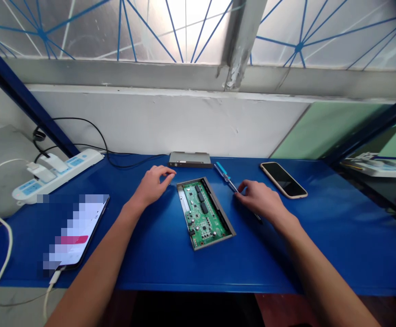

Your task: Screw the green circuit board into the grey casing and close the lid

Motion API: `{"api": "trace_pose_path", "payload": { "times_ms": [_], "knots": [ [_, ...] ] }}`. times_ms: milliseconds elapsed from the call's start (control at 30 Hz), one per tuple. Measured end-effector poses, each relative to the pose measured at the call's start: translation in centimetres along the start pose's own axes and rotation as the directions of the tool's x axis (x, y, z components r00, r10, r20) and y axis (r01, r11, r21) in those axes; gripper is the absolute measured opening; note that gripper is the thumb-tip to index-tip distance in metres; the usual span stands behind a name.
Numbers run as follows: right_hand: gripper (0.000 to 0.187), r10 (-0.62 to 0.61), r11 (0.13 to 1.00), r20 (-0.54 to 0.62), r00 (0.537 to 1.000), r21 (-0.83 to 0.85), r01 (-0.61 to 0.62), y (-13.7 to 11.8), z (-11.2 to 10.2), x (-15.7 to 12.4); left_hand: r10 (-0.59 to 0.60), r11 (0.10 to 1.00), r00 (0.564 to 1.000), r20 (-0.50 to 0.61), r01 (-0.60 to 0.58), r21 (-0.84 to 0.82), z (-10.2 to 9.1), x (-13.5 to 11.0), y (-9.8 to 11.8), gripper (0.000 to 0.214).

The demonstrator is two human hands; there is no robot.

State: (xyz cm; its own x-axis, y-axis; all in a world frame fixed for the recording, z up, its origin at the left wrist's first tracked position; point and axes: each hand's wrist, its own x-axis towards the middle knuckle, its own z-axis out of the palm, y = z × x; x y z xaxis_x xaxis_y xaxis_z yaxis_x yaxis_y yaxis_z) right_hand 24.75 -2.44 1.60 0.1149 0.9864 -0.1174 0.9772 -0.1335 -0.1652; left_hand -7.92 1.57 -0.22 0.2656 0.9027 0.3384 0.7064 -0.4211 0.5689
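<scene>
One green circuit board [200, 218] with little black blocks on it sits in a shallow grey metal tray [220, 208], in the middle of our shiny blue worktop [143, 268]. Our left hand [153, 182] is up by the far left corner of the tray, not touching the board. Its fingers are bent, and the tips of the thumb and first finger are close together. We cannot tell if they pinch something tiny.

Our right hand [261, 200] is on the other side of the tray. Its fingers are bent at the thin metal rod of a screwdriver with a see-through blue handle [222, 171]. We cannot tell if they grip it or just touch it. A thin black stick [257, 218] pokes out under that hand.

Behind the tray we see a flat grey metal box [189, 159]. To the right lies a dark-screened phone in a pale case [284, 180]. On our left are a lit-up phone with a white cord [78, 236] and a long white power strip [61, 174] with plugs in it.
</scene>
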Motion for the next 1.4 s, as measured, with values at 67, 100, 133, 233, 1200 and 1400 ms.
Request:
{"api": "trace_pose_path", "payload": {
  "times_ms": [67, 100, 133, 233, 1200, 1400],
  "knots": [
    [0.020, 0.009, 1.000, 0.000, 1.000, 0.008, -0.009, 0.0, -0.1, 0.1, -0.023, 1.000, 1.000, 0.016, 0.023, 0.012, -0.7, 0.0, -0.5, 0.021],
    [0.018, 0.009, 1.000, -0.002, 1.000, 0.026, -0.009, -0.1, -0.1, 0.2, -0.032, 0.999, 0.999, 0.040, 0.031, 0.023, -1.0, 0.0, -0.8, 0.020],
    [0.018, 0.008, 0.999, -0.011, 1.000, 0.050, -0.007, -0.1, -0.1, 0.2, -0.041, 0.999, 0.997, 0.068, 0.039, 0.035, -1.2, 0.0, -1.0, 0.018],
    [0.019, 0.012, 0.987, -0.106, 0.994, 0.163, 0.006, -0.3, 0.0, 0.2, -0.058, 0.996, 0.991, 0.122, 0.049, 0.074, -1.3, -0.1, -1.6, 0.020],
    [0.022, -0.049, -0.114, -0.335, 0.941, 0.938, 0.328, -3.4, 0.0, -2.4, 0.012, 0.948, 1.000, 0.017, -0.006, -0.319, -0.4, -0.2, 0.8, 0.015],
    [0.020, -0.104, -0.085, -0.432, 0.896, 0.901, 0.425, -4.0, 0.5, -2.9, 0.270, 0.927, 0.962, -0.026, -0.267, -0.264, 0.9, -0.6, 3.0, 0.009]
  ]
}}
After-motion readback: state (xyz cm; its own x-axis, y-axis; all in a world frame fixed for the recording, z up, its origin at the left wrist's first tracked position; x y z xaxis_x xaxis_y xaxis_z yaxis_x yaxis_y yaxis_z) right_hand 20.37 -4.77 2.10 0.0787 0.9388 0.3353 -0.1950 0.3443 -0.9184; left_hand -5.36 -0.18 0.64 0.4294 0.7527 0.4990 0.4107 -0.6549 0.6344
